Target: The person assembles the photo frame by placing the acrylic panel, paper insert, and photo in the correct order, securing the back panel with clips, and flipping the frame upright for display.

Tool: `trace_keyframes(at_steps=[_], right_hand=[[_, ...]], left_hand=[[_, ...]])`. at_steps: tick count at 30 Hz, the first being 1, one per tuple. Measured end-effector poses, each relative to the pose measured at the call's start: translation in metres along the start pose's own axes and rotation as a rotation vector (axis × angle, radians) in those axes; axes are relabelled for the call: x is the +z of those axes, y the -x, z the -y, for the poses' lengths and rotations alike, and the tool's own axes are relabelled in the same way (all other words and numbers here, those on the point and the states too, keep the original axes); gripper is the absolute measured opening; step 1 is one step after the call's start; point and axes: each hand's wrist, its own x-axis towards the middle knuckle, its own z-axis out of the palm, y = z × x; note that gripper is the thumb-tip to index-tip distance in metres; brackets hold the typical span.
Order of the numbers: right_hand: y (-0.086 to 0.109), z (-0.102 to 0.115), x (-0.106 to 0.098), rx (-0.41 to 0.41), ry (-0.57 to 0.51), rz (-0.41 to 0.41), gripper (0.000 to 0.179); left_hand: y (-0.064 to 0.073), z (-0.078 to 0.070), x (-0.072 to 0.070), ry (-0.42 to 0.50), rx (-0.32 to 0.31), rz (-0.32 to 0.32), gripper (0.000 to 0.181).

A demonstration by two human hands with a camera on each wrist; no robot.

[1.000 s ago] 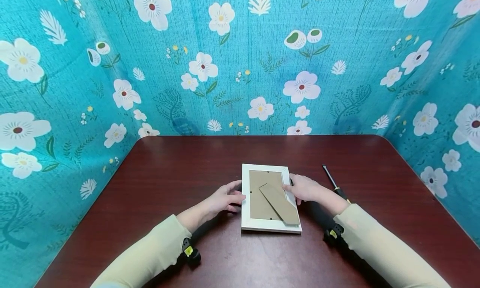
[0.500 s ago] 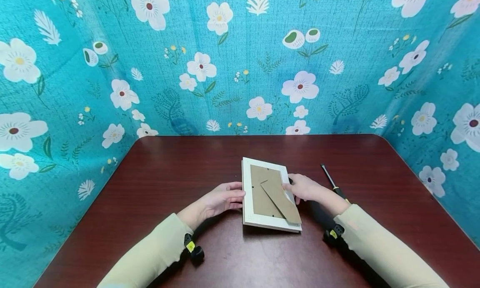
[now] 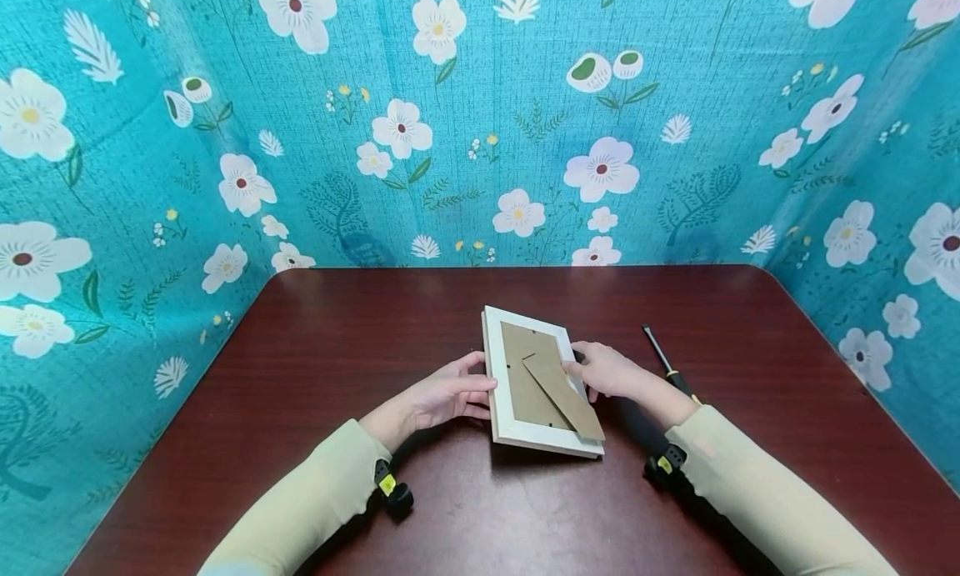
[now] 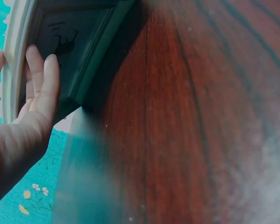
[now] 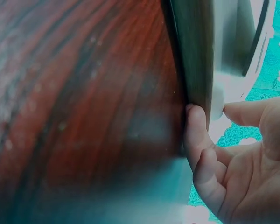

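A white picture frame [image 3: 512, 405] lies back side up, its left edge raised off the table and its right edge low. Its brown backing board [image 3: 525, 397] carries a brown easel leg [image 3: 566, 401]. My left hand [image 3: 442, 397] grips the left edge, thumb on the back and fingers underneath. In the left wrist view those fingers [image 4: 50, 79] touch the front side, where a dark print with lettering [image 4: 63, 44] shows. At the right edge my right hand [image 3: 607, 369] pinches the frame, thumb on the back; in the right wrist view its curled fingers [image 5: 198, 126] meet the side.
A screwdriver [image 3: 660, 351] lies to the right, its handle partly hidden behind the right forearm. The dark red wooden table [image 3: 360, 326] ends at a blue floral curtain [image 3: 442, 176]. Both wrists wear black straps with cameras [image 3: 390, 486].
The frame's left edge has risen off the table, tilting the frame down to the right. My left hand has slid its fingers under that edge; the right hand stays nearly in place.
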Motion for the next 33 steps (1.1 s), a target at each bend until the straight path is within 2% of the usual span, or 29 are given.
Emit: trace_keyframes(at_steps=[9, 19, 25, 33], right_hand=[[-0.002, 0.001, 0.004, -0.025, -0.035, -0.013, 0.051], [-0.006, 0.003, 0.002, -0.044, -0.039, 0.017, 0.054], [-0.005, 0.008, -0.008, -0.048, -0.056, -0.013, 0.052], [0.000, 0.027, -0.031, -0.089, -0.119, -0.091, 0.052]], left_hand=[[-0.002, -0.007, 0.007, -0.002, 0.052, 0.029, 0.049], [-0.005, -0.021, 0.014, -0.083, 0.072, -0.003, 0.043], [-0.008, -0.034, 0.021, -0.151, 0.074, -0.017, 0.040], [-0.013, -0.048, 0.032, -0.247, 0.056, -0.064, 0.039]])
